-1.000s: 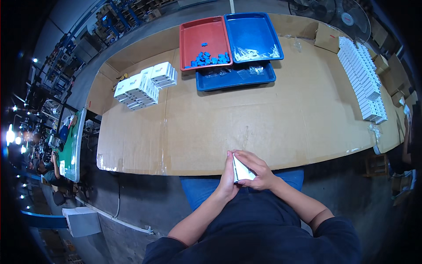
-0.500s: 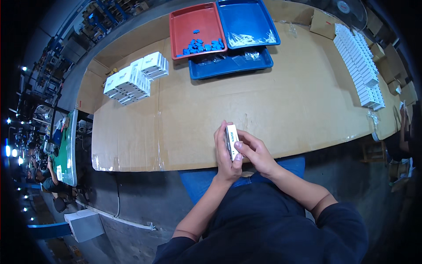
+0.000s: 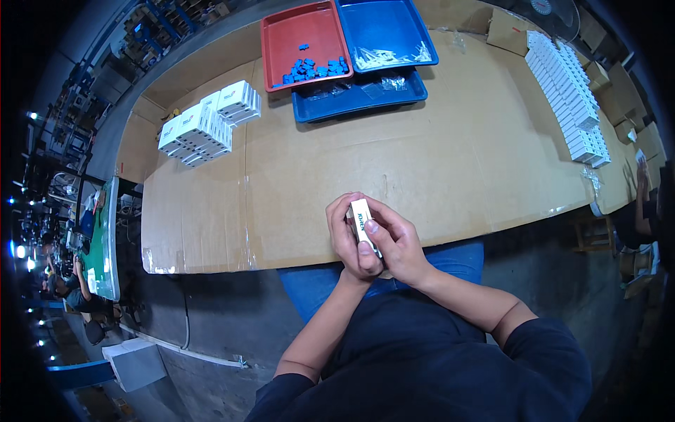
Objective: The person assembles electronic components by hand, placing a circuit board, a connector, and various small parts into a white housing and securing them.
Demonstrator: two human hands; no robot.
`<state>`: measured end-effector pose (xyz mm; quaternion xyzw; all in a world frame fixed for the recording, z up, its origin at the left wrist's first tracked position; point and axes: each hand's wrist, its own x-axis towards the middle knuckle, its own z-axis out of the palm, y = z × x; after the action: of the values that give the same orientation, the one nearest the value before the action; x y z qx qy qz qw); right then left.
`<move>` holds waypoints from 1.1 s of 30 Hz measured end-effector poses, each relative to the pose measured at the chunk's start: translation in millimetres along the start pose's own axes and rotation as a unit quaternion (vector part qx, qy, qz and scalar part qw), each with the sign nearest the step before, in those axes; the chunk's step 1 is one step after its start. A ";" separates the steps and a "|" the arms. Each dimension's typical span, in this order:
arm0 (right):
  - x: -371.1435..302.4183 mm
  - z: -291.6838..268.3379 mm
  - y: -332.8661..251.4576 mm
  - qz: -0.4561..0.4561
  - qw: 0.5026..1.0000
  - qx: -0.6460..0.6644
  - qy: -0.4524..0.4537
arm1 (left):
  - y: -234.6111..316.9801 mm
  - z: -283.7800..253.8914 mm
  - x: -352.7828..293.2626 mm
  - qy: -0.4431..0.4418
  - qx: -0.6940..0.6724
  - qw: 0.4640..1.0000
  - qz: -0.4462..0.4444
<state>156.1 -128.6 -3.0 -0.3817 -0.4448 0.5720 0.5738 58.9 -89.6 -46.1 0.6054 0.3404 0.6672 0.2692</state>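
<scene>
Between my two hands is a small white box (image 3: 361, 212) with dark printing on its narrow side, held near the table's front edge. My left hand (image 3: 342, 235) wraps its left side, the thumb lying on the lower part of the printed face. From the right, my right hand (image 3: 399, 239) closes round the box, its thumb pressed against the printed face and its fingers curled over the far end. The hands cover most of the box, so its other sides are hidden.
Stacked white boxes (image 3: 200, 126) stand at the left of the cardboard-covered table (image 3: 422, 169); longer rows (image 3: 566, 98) are at the right. At the back, a red tray (image 3: 302, 35) holds blue pieces, a blue tray (image 3: 387, 32) white sticks. Another blue tray (image 3: 358, 105) sits below them.
My right-hand fingers have closed further round the far end of the box, and the left fingers have bent more. The box has shifted slightly left with the hands.
</scene>
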 end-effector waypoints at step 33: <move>-2.1 -69.8 13.0 -0.294 0.865 -0.389 -0.117 | 47.3 -13.1 -16.1 -0.102 -0.342 0.744 -0.564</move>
<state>218.2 -125.1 -37.4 -0.3562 -0.7866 0.1979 0.4639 50.3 -133.2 -19.8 0.2343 0.3392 0.3998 0.8187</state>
